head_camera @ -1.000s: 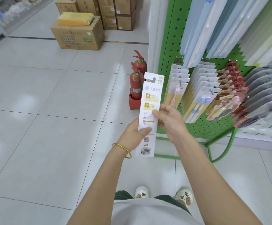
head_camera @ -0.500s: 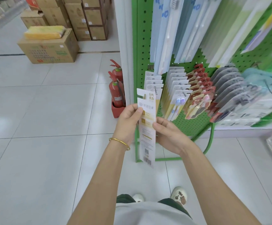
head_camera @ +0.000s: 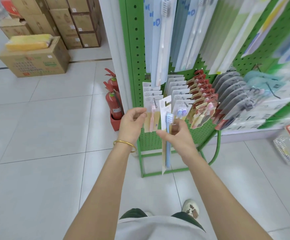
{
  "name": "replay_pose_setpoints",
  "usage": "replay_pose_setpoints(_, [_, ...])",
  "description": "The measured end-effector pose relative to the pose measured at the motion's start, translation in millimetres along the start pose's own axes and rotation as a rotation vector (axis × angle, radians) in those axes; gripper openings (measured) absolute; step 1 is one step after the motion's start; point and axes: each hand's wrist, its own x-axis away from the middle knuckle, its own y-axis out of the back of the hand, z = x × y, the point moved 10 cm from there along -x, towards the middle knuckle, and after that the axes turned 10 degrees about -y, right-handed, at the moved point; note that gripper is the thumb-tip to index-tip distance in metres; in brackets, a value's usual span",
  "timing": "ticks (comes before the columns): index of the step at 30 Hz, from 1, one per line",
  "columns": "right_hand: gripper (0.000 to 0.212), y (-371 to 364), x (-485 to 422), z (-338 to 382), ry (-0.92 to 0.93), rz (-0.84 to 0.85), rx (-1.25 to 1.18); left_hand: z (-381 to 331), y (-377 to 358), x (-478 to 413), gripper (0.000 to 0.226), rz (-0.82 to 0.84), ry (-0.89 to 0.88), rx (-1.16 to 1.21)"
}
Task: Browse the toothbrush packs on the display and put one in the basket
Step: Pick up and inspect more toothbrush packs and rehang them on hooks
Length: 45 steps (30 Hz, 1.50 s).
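— Which pack does the person have in hand?
— The long white card pack with a blue toothbrush (head_camera: pixel 168 118), at the centre of the frame. The right hand (head_camera: pixel 179 137) pinches it at mid-height between thumb and fingers, and it hangs nearly upright in front of the green pegboard display rack (head_camera: pixel 137 66).
— And the other hand?
— The left hand (head_camera: pixel 132 122), with a thin gold bangle (head_camera: pixel 124 144) on its wrist, is just left of that pack, fingers loosely curled round nothing. Its fingertips lie at the edge of a hanging card pack with a pink toothbrush (head_camera: pixel 152 118); whether they touch it cannot be told.
— The basket?
— A white mesh basket with a red handle (head_camera: pixel 285 149) sits on the tiled floor (head_camera: pixel 37 135) at the right edge, well apart from the held pack. Two red fire extinguishers (head_camera: pixel 114 104) stand just left of the rack
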Motion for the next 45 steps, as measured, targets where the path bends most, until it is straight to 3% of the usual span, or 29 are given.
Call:
replay_pose_setpoints(6, [0.073,-8.9,-11.6,10.1,0.011,-0.208,0.303,-11.4,7.9,-25.0,0.021,-0.027,-0.091,-0.128])
replay_pose_setpoints(14, [0.068,-17.7,-19.3,8.6,0.037,-0.324,0.375,-21.6,0.1,-54.6,0.031,0.046,-0.197,-0.35])
replay_pose_setpoints(32, [0.063,-41.8,-55.0,-0.1,-0.067,-0.27,0.452,-20.3,-21.5,-81.0,0.017,0.153,-0.336,-0.659])
replay_pose_setpoints(45, [0.084,-41.8,-47.8,-2.6,-0.058,-0.2,0.484,-27.8,-2.3,-68.8,0.013,-0.014,-0.406,-0.615])
